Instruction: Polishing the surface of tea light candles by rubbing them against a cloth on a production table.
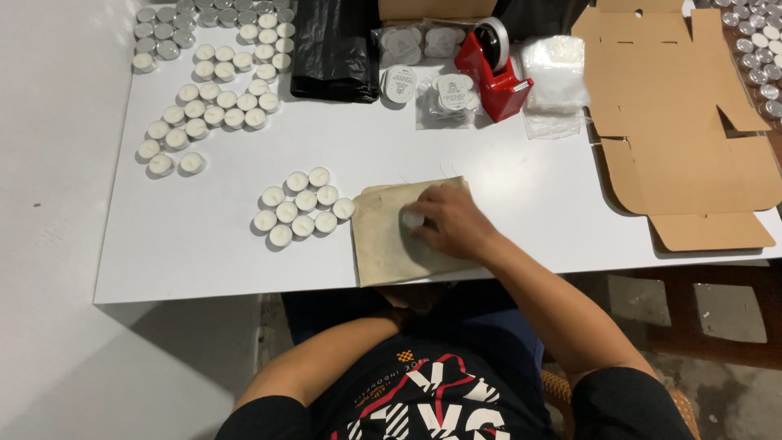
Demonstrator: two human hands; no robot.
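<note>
Tealight candle (411, 218) sits pinched at the fingertips of the right hand (450, 218), fingers curled closed around it, pressed on the beige cloth pouch (391, 236) at the white table's (505, 195) near edge. Pouch mouth faces away from the person. Loose tealight cluster (300, 205) lies just left of the fingers. Left hand (411, 300) is under the table edge; grip cannot be told.

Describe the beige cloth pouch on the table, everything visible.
The beige cloth pouch lies flat at the white table's near edge, roughly square, looking like coarse fabric with loose threads at its top. The right hand rests on it, holding a tealight. A tealight cluster sits just left.
</note>
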